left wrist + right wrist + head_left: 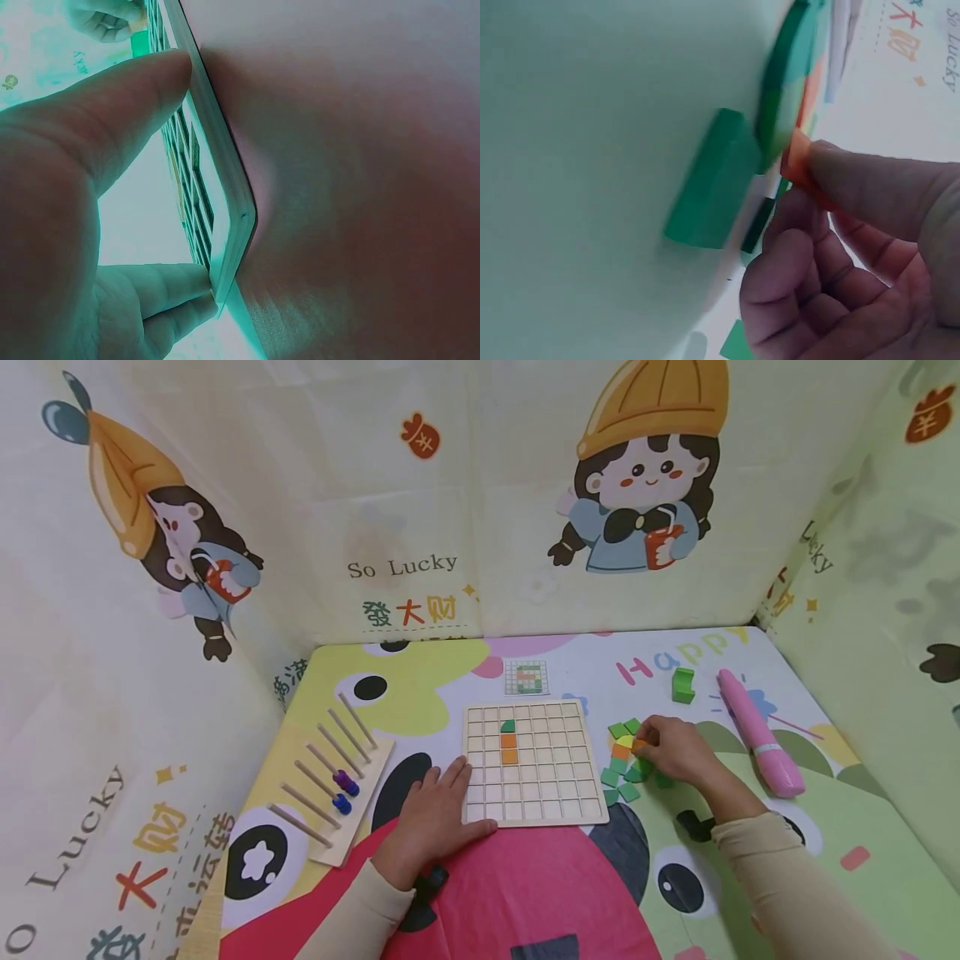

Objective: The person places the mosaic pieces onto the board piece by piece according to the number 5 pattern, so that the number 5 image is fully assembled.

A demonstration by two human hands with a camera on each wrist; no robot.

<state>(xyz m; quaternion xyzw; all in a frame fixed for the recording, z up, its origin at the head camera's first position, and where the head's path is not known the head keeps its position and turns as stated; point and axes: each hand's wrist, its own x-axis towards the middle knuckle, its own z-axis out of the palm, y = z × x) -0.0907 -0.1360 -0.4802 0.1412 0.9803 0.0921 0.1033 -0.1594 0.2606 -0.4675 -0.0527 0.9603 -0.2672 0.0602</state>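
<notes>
A wooden grid board (555,792) lies flat, with one green tile (508,727) and two orange tiles (509,748) in a column of its squares. My left hand (429,820) rests at the board's front left corner. Its thumb (142,90) touches the front edge and its fingers lie along the left side. To the right of the board, my right hand (678,750) pinches an orange square tile (798,154) between thumb and forefinger. This happens over a loose pile of green tiles (611,777), with yellow and orange ones among them.
A small pattern card (527,677) lies behind the board. On the left stands a wooden peg rack (337,852) with several purple and blue beads (343,782). A green curved block (682,685) and a pink pen-shaped object (761,735) lie at right. Printed cloth walls surround the table.
</notes>
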